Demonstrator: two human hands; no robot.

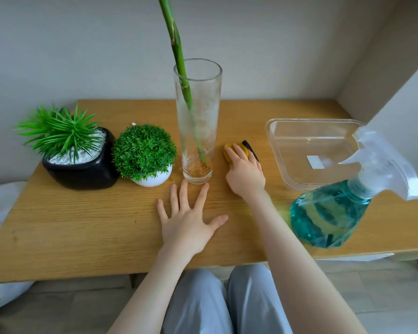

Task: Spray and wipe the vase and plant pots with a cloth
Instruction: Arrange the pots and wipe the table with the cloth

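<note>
status from my end: looks like we're at the very start. glass vase (198, 121) stands mid-table with a green stem (179, 56) in it, and the glass is visibly cloudy and streaked, so i'd judge it not wiped yet. black pot (82, 173) with the spiky plant sits at far left, white pot (152, 180) with the round bush is between it and the vase, just beside both; can't tell from here whether either has been cleaned, no wet marks visible. right hand (245, 174) is on the yellow cloth (234, 151) lying on the table (82, 225) just right of the vase base, fingers curled over it, reads as grabbing it. left hand (187, 222) is flat on the table in front of the vase, fingers spread, holding nothing, fingertips near the base but i can't tell if they touch it. spray bottle (331, 213) with blue liquid stands at right near the table edge, nobody holding it. clear plastic tub (287, 179) behind it. remaining, by my read: spray and wipe the vase, then both pots, basically everything.
</note>
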